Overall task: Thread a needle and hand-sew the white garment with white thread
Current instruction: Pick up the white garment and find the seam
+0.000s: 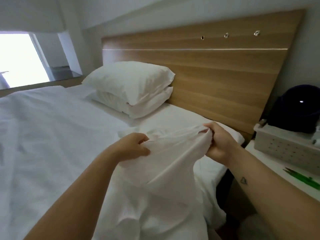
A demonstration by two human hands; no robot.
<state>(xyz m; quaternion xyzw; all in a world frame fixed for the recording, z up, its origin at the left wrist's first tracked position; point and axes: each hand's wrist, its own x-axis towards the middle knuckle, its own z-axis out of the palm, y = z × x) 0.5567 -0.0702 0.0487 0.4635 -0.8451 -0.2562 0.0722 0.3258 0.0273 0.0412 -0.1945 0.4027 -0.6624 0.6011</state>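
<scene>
Left hand [134, 146] pinches a fold of the white garment [164, 163], fingers closed on the cloth. Right hand [219, 142] grips a bunched edge of the same garment, fist closed round it. Fabric drawn taut between the two hands, raised above the bed [52, 135]; the rest trails down toward the viewer. Two stacked pillows [131, 89] behind, against a wooden headboard [216, 75]. Grey perforated basket [284, 144] on the white bench [270, 168] to the right. Needle, thread not discernible.
</scene>
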